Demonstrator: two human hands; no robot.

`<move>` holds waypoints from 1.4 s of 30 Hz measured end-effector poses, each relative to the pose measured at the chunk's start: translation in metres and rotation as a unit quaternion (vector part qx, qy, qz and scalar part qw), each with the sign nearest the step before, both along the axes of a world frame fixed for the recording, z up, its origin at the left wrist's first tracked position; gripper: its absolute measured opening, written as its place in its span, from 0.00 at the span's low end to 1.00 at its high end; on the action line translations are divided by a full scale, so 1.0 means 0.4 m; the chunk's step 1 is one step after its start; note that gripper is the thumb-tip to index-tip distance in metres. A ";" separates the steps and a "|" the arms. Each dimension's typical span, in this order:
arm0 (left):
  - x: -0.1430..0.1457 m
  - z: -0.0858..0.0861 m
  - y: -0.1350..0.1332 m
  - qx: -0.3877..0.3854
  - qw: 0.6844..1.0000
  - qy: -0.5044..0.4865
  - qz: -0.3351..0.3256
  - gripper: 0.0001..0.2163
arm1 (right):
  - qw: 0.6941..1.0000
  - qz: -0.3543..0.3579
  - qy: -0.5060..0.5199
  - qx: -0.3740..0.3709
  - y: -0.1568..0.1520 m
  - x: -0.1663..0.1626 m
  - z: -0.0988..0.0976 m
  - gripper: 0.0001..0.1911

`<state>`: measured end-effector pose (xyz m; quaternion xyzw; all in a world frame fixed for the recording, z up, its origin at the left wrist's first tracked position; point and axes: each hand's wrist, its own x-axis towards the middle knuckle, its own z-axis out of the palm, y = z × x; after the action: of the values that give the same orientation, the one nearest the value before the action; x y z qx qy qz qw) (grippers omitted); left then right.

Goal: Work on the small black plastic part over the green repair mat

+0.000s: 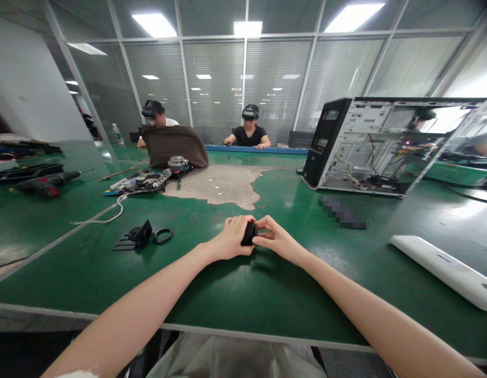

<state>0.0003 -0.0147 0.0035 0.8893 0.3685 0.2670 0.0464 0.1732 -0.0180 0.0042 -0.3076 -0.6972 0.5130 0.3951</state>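
Between my hands, just above or on the green table [211, 294], is a small black part [249, 234] whose exact kind I cannot make out. My left hand [230, 237] wraps round its left side and hides much of it. The thumb and fingers of my right hand [273, 239] pinch its right side. To the left of my hands lie a black bracket [138, 235] with flat prongs and a black ring [163, 236], both untouched.
An open computer case [330, 147] stands at the right, with a white elongated device [444, 270] nearer me. A circuit board [143, 182], a brown cloth-like panel [174, 144] and a power drill [50, 184] are to the left. Two people sit opposite.
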 end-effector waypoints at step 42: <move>-0.003 0.003 -0.002 -0.006 1.000 -0.003 0.000 0.27 | 1.000 0.009 -0.004 0.014 0.005 0.000 -0.003 0.16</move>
<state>-0.0008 -0.0155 0.0046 0.8883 0.3694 0.2678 0.0528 0.1732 -0.0161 0.0030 -0.2977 -0.7083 0.5059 0.3922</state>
